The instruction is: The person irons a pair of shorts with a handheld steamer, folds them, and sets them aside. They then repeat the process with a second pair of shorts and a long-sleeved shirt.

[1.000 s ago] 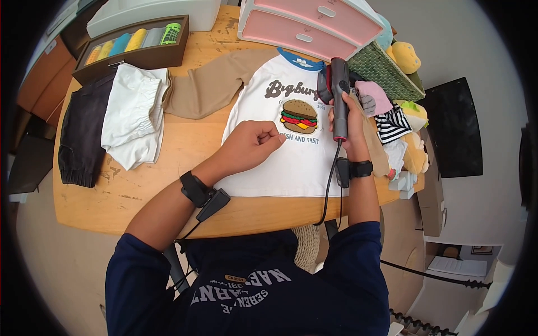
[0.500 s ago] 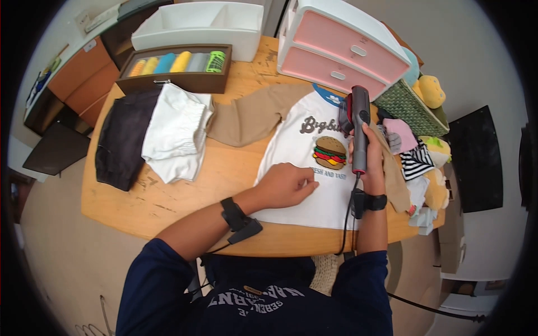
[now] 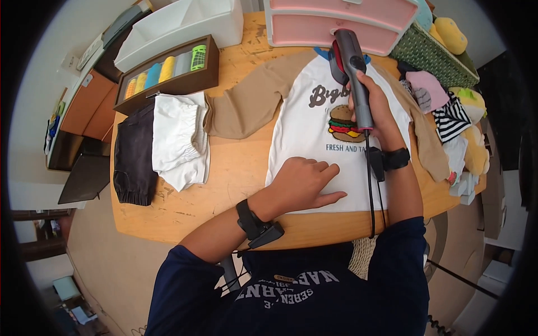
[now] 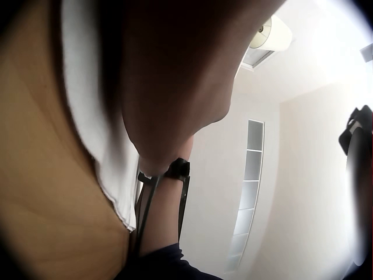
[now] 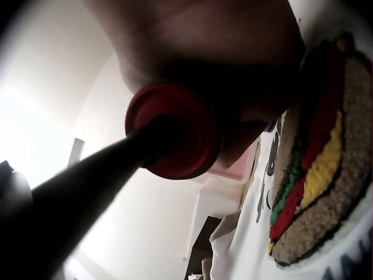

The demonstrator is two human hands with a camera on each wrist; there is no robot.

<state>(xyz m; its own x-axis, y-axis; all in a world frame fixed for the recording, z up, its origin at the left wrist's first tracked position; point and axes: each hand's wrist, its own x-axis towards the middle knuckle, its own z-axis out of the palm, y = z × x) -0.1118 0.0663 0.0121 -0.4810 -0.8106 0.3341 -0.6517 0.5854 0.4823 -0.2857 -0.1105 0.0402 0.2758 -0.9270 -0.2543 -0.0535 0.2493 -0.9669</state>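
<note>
A white raglan shirt point(image 3: 314, 179) with tan sleeves, a blue collar and a burger patch point(image 3: 342, 124) lies spread on the table. My right hand point(image 3: 374, 101) grips the handle of a grey handheld steamer point(image 3: 358, 73), tilted over the shirt's upper chest, its head near the collar. In the right wrist view the steamer's red base point(image 5: 175, 131) and cord show beside the burger patch. My left hand point(image 3: 300, 182) holds nothing; it is over the shirt's lower front with the thumb stretched out and fingers loosely bent. The left wrist view shows its underside, dark.
Folded white pants point(image 3: 179, 143) and dark pants point(image 3: 134, 162) lie at the left, by a brown box point(image 3: 213, 61) of rolled cloths. A white bin point(image 3: 179, 28) and pink drawers point(image 3: 319, 31) stand behind. At right are a green basket point(image 3: 443, 59), small clothes and plush toys.
The steamer has moved left and up over the shirt, now overlapping the burger patch's edge and the collar. My left hand's fingers have loosened from a curl. The head view has shifted.
</note>
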